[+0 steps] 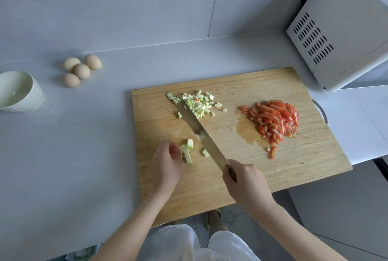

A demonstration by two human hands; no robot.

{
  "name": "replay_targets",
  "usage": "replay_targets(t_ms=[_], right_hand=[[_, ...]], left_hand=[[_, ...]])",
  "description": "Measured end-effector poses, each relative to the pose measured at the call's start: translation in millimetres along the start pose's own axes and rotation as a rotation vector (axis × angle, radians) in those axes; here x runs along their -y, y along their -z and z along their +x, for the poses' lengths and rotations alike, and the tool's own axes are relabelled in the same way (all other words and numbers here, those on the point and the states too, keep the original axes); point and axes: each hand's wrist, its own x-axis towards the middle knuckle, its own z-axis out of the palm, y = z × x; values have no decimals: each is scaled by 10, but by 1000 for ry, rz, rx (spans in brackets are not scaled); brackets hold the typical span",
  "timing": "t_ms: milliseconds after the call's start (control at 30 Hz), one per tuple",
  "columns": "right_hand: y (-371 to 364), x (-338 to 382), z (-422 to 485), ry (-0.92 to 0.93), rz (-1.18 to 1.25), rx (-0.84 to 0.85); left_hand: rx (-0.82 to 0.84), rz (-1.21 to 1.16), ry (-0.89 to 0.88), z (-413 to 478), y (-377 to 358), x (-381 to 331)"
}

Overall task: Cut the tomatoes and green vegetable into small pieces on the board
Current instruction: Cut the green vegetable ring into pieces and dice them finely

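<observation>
Wooden board (252,162), matt and grainy — shiny metal knife blade (201,132) — glossy white ceramic bowl (31,97).

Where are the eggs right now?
In the head view, the eggs sit on the counter, upper left, between the white bowl and the cutting board.

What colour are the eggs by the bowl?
The eggs are pale tan, seen in the head view.
</observation>
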Motion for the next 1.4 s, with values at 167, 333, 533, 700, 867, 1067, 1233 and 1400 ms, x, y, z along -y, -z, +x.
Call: replay_targets(t_ms=[167,333,533,700,867,1067,1233,1400], right_hand=[[21,-220,3,-47,-125,22],[18,-282,-64,-65,-131,92],[-61,-270,2,-58,-120,131],[-43,-263,-4,-52,-81,105],[90,-201,-88,-31,149,84],[315,-36,-54,-181,751,323],[343,-114,45,-291,876,330],[390,-257,131,-344,863,239]], left_hand=[[20,209,-249,-50,-104,-62],[26,363,-304,-85,-328,-196],[47,402,-308,-80,-423,-264],[40,372,-284,-68,-428,-278],[15,-151,32,-28,-215,-349],[601,-1240,798,122,22,-513],[490,-1449,980,118,107,-479],[216,-1284,985,184,172,-387]])
